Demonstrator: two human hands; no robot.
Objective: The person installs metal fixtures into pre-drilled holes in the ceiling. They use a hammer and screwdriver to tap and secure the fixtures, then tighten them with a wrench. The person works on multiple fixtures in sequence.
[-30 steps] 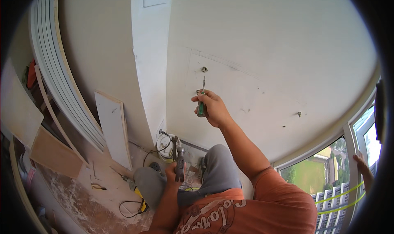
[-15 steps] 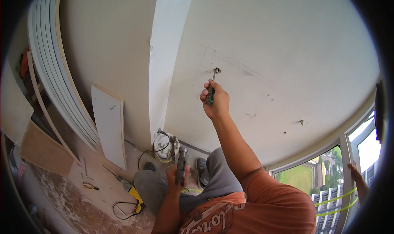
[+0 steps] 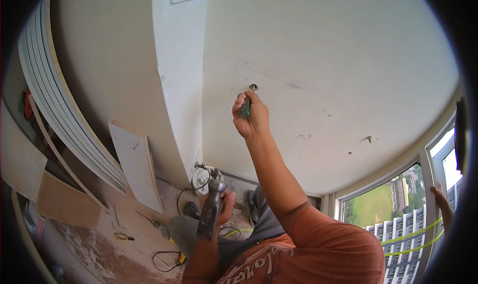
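Observation:
My right hand [image 3: 251, 113] grips a screwdriver with a green handle [image 3: 244, 109], its tip at a metal-lined hole [image 3: 254, 87] in the white wall [image 3: 308, 45]. Below it, my left hand [image 3: 224, 204] is wrapped round a steel hammer [image 3: 212, 209], held low in front of my legs. Faint pencil lines surround the hole, and a metal fitting [image 3: 369, 139] sticks out farther right on the wall. Whether the screwdriver tip sits inside the hole is hard to tell.
Long white trim [image 3: 45, 74] and offcut boards [image 3: 129, 159] lean at left. Pliers [image 3: 124, 236], a yellow power tool [image 3: 180, 258] and a bucket [image 3: 199, 179] with cable are on the dusty floor. Another person's hand [image 3: 440, 199] touches the window frame [image 3: 428, 214] at right.
My right hand has risen with the screwdriver, bringing its tip to the hole. The hammer in my left hand has come up closer to the camera, and the view has shifted slightly.

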